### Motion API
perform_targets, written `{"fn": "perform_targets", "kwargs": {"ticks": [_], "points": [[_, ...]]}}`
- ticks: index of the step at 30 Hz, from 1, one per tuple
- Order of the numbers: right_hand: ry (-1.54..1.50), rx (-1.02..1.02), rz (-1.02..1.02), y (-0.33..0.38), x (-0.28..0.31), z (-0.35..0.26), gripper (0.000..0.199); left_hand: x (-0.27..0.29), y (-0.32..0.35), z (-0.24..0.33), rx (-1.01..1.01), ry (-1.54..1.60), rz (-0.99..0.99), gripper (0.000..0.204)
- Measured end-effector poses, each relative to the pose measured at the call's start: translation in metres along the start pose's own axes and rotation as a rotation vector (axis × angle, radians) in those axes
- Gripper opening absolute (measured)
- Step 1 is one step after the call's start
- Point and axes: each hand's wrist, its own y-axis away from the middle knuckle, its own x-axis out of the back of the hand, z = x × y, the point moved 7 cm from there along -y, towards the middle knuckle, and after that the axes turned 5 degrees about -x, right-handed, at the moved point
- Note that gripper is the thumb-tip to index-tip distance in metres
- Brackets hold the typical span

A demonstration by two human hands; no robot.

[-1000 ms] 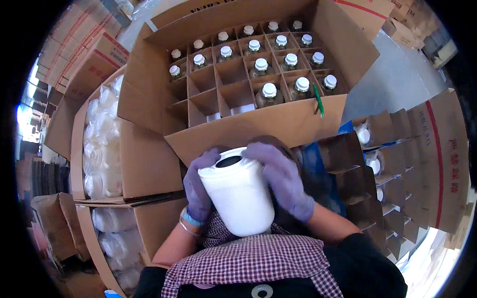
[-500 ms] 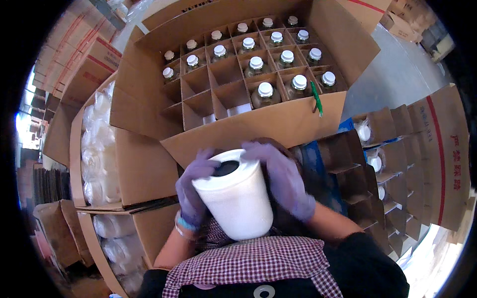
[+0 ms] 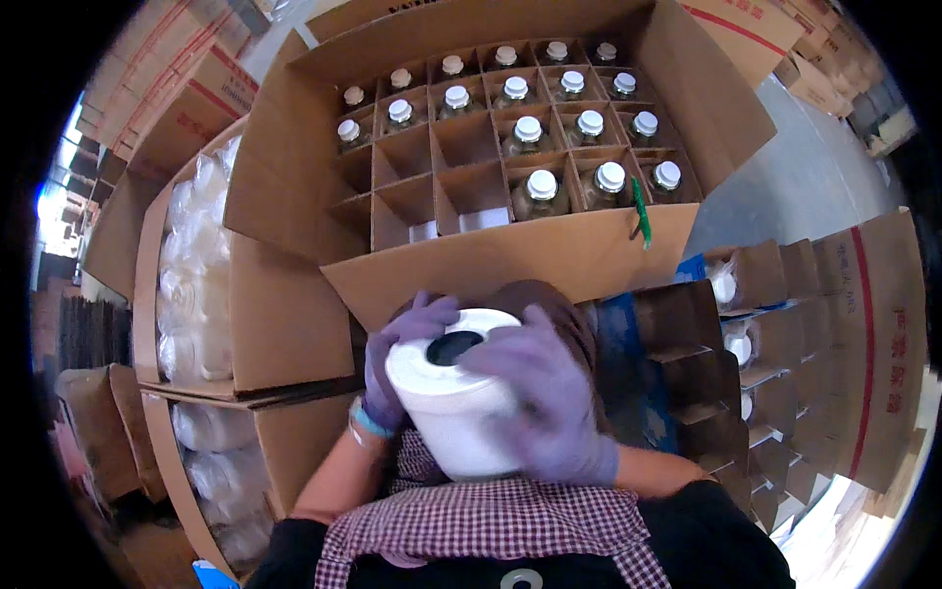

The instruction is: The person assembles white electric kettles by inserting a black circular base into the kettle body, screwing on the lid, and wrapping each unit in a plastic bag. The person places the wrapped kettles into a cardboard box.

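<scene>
While both hands, left (image 3: pixel 397 368) and right (image 3: pixel 549 398), clamp the white jar (image 3: pixel 456 407) upright at chest, the divided carton (image 3: pixel 471 260) lies directly ahead.

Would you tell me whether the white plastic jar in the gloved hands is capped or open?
Open: the white plastic jar shows a dark uncovered mouth, with no cap on it.

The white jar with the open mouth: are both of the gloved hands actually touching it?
Touching. The head view shows the left hand wrapped around the white jar on its left side, and the right hand lying across its top and right side, with no gap.
</scene>
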Motion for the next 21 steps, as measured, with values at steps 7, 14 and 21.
{"fn": "perform_targets", "kwargs": {"ticks": [7,14,21], "points": [[-0.316,-0.236,0.065,-0.022,0.011,0.086,0.032,-0.020,-0.021,0.080,-0.237,-0.635,0.081,0.055],[0.159,0.048,-0.084,-0.001,-0.003,-0.026,0.046,0.000,-0.014,-0.011,0.140,0.113,-0.033,0.058],[-0.094,-0.014,-0.044,-0.004,0.026,0.032,0.026,-0.009,-0.010,0.024,0.058,0.155,0.323,0.039]]}}
